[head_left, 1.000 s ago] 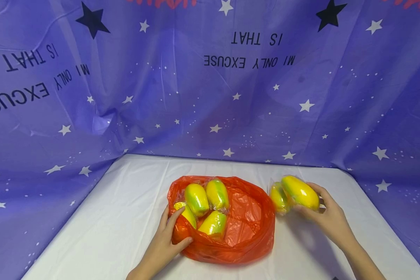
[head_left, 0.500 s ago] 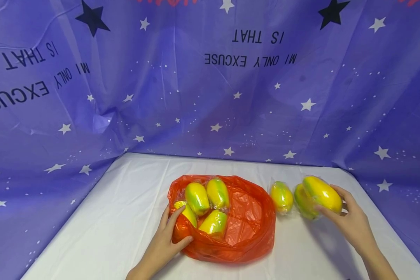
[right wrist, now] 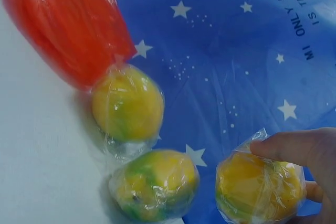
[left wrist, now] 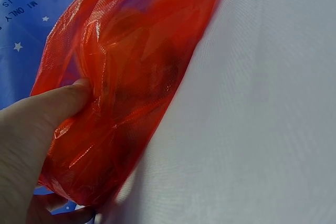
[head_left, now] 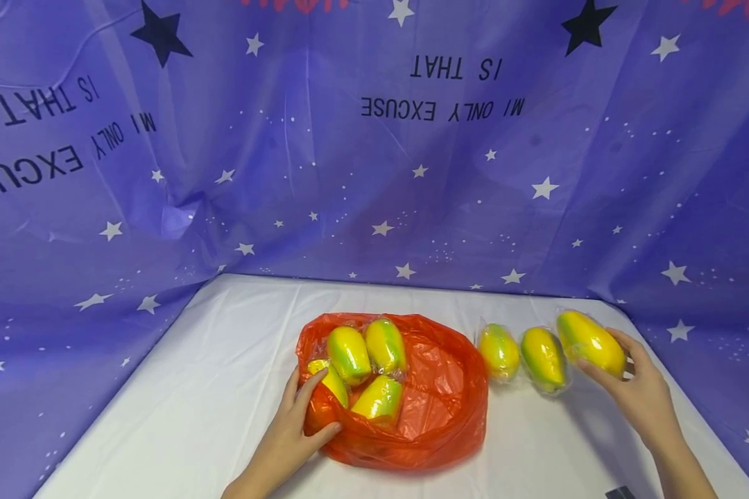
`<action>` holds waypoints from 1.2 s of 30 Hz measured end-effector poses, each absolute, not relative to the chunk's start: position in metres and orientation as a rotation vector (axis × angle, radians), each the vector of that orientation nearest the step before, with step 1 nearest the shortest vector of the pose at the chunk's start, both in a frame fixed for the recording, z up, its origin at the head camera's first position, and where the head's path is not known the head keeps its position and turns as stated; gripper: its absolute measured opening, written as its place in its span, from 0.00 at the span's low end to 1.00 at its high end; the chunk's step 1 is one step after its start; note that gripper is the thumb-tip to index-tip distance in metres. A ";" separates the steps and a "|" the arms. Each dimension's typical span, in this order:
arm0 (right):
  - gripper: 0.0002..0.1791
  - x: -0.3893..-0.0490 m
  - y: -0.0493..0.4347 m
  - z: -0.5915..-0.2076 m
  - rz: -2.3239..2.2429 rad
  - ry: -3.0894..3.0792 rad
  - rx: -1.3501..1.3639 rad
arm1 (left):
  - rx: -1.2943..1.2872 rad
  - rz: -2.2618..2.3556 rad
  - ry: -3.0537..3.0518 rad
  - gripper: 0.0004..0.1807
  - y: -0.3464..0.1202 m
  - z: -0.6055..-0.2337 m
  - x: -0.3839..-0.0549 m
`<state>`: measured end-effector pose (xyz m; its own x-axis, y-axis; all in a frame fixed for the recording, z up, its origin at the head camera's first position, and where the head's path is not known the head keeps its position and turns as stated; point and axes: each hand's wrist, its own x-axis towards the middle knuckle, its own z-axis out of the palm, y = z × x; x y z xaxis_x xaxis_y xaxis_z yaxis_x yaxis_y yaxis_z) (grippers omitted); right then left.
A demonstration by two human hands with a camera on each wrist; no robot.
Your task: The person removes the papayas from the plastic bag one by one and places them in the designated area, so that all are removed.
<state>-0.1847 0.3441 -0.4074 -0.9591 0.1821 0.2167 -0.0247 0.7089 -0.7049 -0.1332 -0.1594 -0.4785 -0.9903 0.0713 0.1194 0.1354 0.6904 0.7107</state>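
A red plastic bag (head_left: pixel 437 443) lies with its mouth spread on the table, several plastic-wrapped yellow-green mangoes (head_left: pixel 349 355) inside it at the left. My left hand (head_left: pixel 290 430) grips the bag's near left side; in the left wrist view its thumb presses the red film (left wrist: pixel 131 77). At the right, my right hand (head_left: pixel 639 388) holds a wrapped mango (head_left: pixel 589 343), thumb on the near side. Left of that fruit, two more wrapped mangoes stand in a row: one next to the bag (head_left: pixel 499 352) and a middle one (head_left: pixel 543 359). Whether the held mango touches the table, I cannot tell.
The table has a white cloth (head_left: pixel 162 416). Purple-blue curtain with stars and printed words (head_left: pixel 374 194) stands behind it and along both sides. A small dark object (head_left: pixel 619 493) shows at the bottom edge, near the right forearm.
My right hand has moved to the right with its mango, past the other two, so the middle mango now shows fully. My left hand has stayed at the bag.
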 end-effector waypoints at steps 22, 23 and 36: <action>0.49 -0.196 0.367 -0.431 1.036 -2.746 -0.242 | -0.137 -1.180 -2.816 0.46 -0.159 -0.482 -0.133; 0.49 -0.196 0.367 -0.432 1.032 -2.751 -0.242 | -0.139 -1.181 -2.817 0.46 -0.159 -0.482 -0.133; 0.49 -0.199 0.372 -0.440 1.026 -2.768 -0.250 | -0.134 -1.337 -2.734 0.46 -0.160 -0.480 -0.135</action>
